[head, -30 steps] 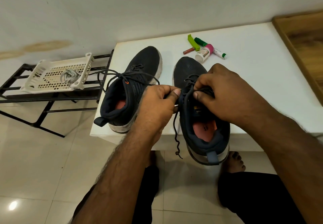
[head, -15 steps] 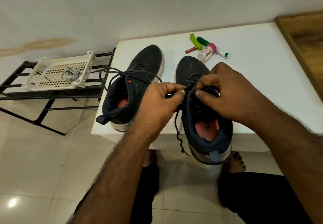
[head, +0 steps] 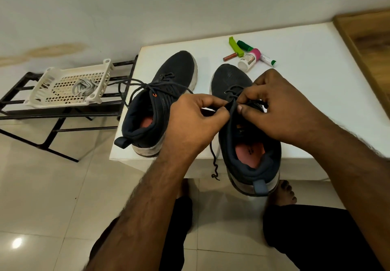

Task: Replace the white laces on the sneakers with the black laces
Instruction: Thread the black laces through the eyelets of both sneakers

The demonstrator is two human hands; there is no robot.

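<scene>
2 dark sneakers (head: 168,93) on table, toes away | black lace (head: 214,161) dangles off R shoe | white laces (head: 83,87) in basket

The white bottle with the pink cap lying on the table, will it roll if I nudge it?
Probably: the white bottle lies on its side on the smooth white table and looks round. The green-capped tube beside it might stop it. It looks small, so likely light.

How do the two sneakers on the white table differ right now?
The left sneaker lies untouched, while both hands, left hand and right hand, pinch the black lace at the right sneaker. The left sneaker's lace ends spread loose toward the rack; the right sneaker's lace hangs off the table edge. The right sneaker's heel overhangs that edge; the left sneaker's barely does. Both are dark with reddish insoles.
</scene>
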